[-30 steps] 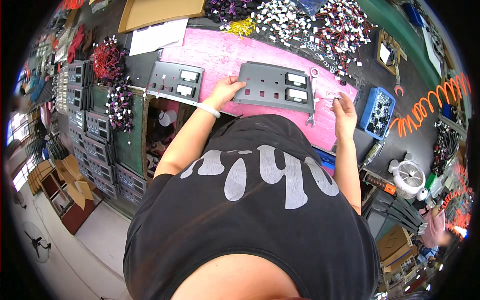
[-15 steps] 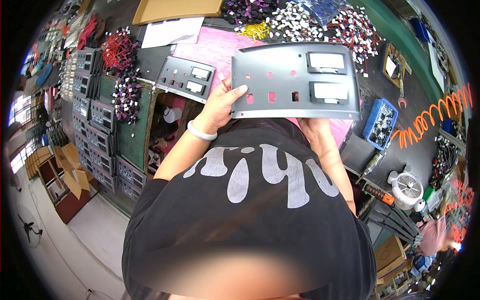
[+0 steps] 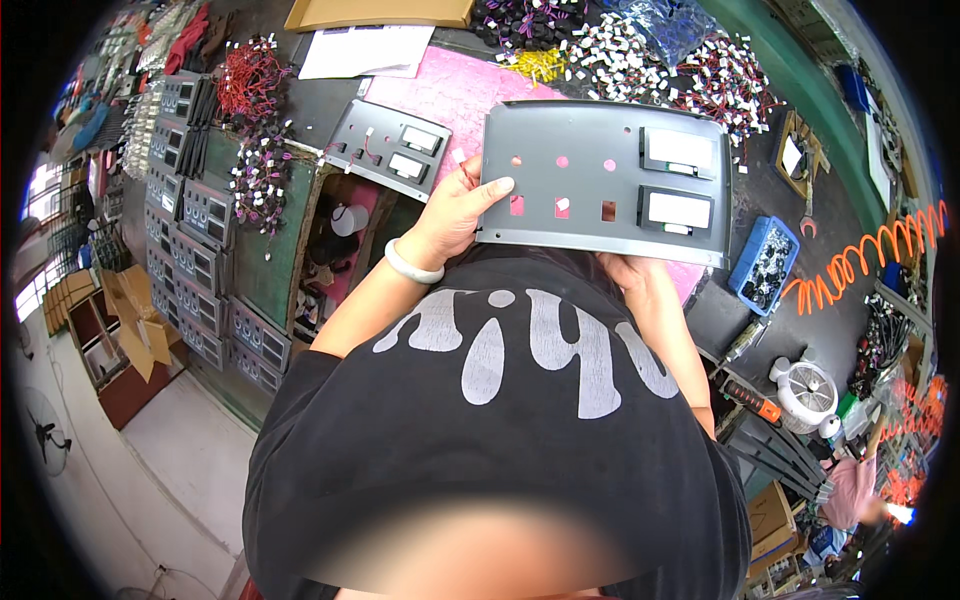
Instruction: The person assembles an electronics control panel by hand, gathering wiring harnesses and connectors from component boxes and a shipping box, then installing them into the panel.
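Observation:
A grey sheet-metal panel [image 3: 585,185] is held up in front of my chest. It has round and square holes on the left and two black-framed units with white labels [image 3: 677,209] on the right. My left hand [image 3: 452,218] grips its left edge, thumb flat on the face. A small white connector [image 3: 459,155] shows just above that hand's fingers; whether they hold it is unclear. My right hand [image 3: 635,273] is at the lower edge, its fingers hidden behind the panel. Beyond my left hand lies a similar panel [image 3: 385,145] with thin wires attached.
Pink sheeting [image 3: 455,75] covers part of the dark bench. Heaps of white connectors [image 3: 615,60] and red-wired leads [image 3: 725,85] lie at the back. On the right are a blue bin of small parts [image 3: 763,265], a wrench [image 3: 808,215], an orange coiled hose [image 3: 865,255] and a white fan [image 3: 806,390].
The panel has tilted slightly, its right side now lower. Both hands keep their places on it. The surroundings have shifted a little in view.

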A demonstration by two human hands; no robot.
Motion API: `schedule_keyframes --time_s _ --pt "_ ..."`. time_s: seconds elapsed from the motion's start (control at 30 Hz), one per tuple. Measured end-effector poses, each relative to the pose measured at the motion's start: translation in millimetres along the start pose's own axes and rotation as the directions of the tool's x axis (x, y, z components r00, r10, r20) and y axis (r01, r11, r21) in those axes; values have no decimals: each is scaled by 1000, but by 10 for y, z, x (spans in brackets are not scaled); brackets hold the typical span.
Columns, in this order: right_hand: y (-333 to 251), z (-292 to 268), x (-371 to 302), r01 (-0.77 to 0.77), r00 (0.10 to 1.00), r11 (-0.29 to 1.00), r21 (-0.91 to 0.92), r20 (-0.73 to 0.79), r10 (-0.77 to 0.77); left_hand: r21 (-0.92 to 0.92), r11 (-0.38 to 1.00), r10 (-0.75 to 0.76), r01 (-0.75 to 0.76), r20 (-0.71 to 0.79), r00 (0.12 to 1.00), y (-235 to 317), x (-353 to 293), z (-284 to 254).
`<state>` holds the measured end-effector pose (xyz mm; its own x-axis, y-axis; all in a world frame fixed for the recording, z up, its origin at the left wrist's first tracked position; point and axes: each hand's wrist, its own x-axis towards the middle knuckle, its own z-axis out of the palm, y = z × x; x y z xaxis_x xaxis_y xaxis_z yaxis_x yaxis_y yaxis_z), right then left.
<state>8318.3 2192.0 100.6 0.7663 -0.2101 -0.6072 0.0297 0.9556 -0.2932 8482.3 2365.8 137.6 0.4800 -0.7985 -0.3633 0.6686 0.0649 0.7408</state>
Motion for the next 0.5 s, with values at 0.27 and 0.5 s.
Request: schedule_keyframes --time_s 0.27,0.5 --pt "29 123 5 -92 994 996 -19 50 92 0 1000 -15 15 48 999 -21 59 10" --pt "18 298 -69 -103 989 994 44 110 98 -8 998 -60 60 64 996 -38 110 104"
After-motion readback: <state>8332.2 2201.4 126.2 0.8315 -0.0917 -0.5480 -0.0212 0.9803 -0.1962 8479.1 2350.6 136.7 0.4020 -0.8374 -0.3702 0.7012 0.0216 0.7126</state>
